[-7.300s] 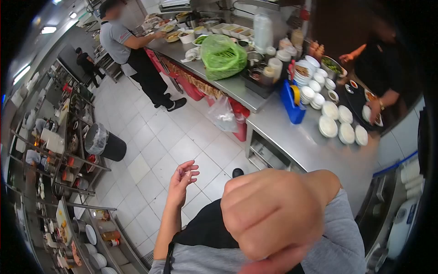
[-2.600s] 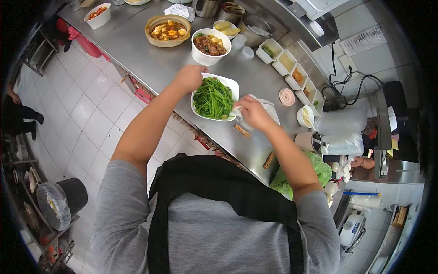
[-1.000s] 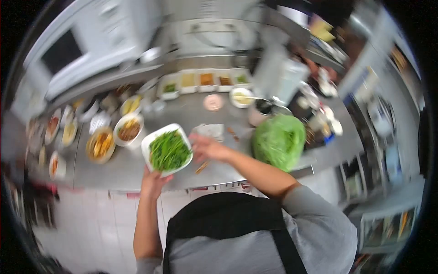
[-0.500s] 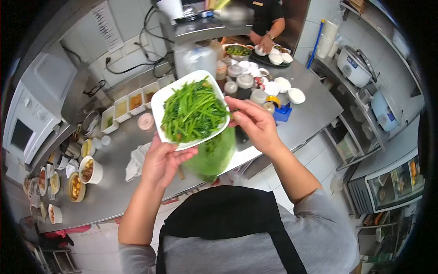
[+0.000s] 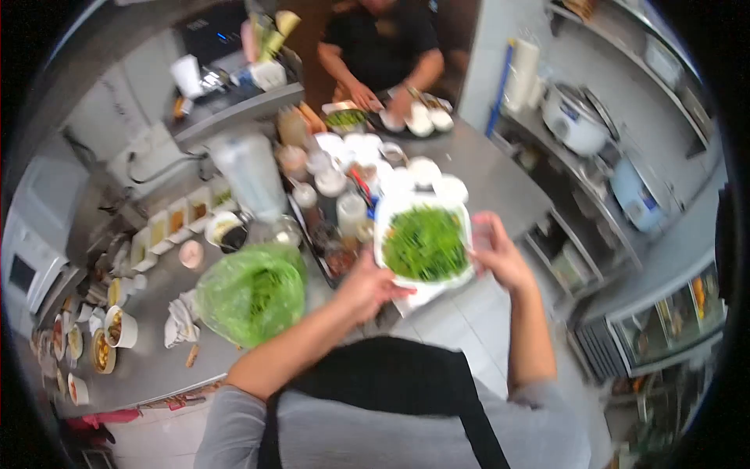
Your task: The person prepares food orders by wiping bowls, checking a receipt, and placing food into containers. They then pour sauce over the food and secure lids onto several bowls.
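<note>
A white square dish (image 5: 381,227) full of cut leafy greens (image 5: 426,244) is held up over the counter's front edge, right of centre. Gripping its lower left corner is my left hand (image 5: 366,286), its fingers partly under the dish. My right hand (image 5: 502,258) holds the right rim, with the thumb at the edge and the fingers behind. To the left, an open green plastic bag (image 5: 223,293) lies on the counter with more greens inside. A crumpled white cloth (image 5: 181,320) rests beside the bag.
Squeeze bottles and jars (image 5: 330,184) crowd the counter behind the dish, near white bowls (image 5: 449,189). Across the counter a person (image 5: 375,51) works over a dark tray. Seasoning containers (image 5: 158,227) line the wall. Food tubs (image 5: 121,328) stand at left, a rice cooker (image 5: 576,121) on the right shelf.
Both my hands have carried the dish of greens rightward and slightly down, away from above the green bag. The view has shifted too, showing more of the person across the counter.
</note>
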A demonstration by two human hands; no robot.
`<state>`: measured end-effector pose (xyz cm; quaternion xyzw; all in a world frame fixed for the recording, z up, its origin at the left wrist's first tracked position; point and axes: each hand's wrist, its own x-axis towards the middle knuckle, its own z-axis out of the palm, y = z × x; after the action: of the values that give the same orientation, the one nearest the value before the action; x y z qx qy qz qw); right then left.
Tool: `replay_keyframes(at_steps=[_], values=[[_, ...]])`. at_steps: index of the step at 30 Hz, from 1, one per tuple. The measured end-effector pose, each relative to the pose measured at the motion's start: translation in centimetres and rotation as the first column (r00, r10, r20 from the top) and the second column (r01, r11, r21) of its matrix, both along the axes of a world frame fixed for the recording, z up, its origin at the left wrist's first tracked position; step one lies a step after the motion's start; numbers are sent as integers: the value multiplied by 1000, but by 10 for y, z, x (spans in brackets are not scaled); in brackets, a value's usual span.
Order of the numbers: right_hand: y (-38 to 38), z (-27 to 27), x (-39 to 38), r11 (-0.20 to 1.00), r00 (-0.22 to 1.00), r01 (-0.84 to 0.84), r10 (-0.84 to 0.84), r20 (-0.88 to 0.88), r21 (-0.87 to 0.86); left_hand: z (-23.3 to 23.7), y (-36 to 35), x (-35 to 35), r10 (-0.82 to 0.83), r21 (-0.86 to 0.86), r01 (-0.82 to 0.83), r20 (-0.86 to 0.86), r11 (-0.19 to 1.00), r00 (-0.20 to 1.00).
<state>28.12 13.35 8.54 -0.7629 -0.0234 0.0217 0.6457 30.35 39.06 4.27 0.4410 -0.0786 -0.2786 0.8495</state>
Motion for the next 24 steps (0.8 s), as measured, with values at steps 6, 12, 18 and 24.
replay_keyframes(at_steps=[6,12,18,24], values=[[-41,-85,-11,742,981,59,83,-178,668,-4,-38,23,-334,81,344,-113,936,936],[-83,-118,-11,691,962,275,-196,-192,669,5,-68,42,-450,328,434,-29,839,892],[-182,-211,66,624,813,565,-533,-235,539,106,29,37,-383,650,-300,693,698,610],[-211,-239,143,444,672,678,-697,-250,585,334,220,132,-315,-678,-734,705,-37,-635]])
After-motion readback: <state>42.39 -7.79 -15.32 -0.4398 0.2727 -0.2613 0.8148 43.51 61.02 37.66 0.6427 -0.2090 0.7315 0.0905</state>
